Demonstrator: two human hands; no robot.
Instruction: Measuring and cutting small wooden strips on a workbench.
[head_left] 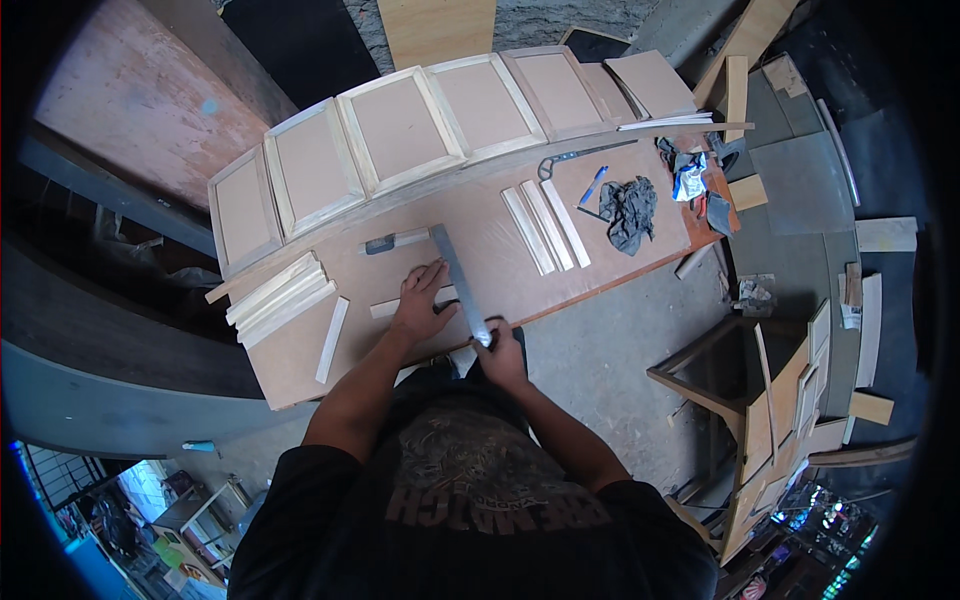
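A flat grey metal blade [461, 283], like a ruler or straightedge, slants across the brown work board [340, 265] toward me. My right hand [503, 358] has its fingers closed round the blade's near end, at the board's front edge. Just left of the blade, my left hand [424, 300] lies palm down with its fingers stretched out. It rests over a short pale wood strip [385, 309], which shows on both sides of the hand. Beyond my left fingertips lies another short piece [405, 240], pale with a dark part at its left end.
Pale wood strips lie stacked [282, 298] at left, one loose strip [332, 340] beside them. Several strips [543, 225], a blue pen [593, 185], a hacksaw [585, 155] and a crumpled dark cloth [630, 213] lie at right. Framed panels [400, 130] line the back.
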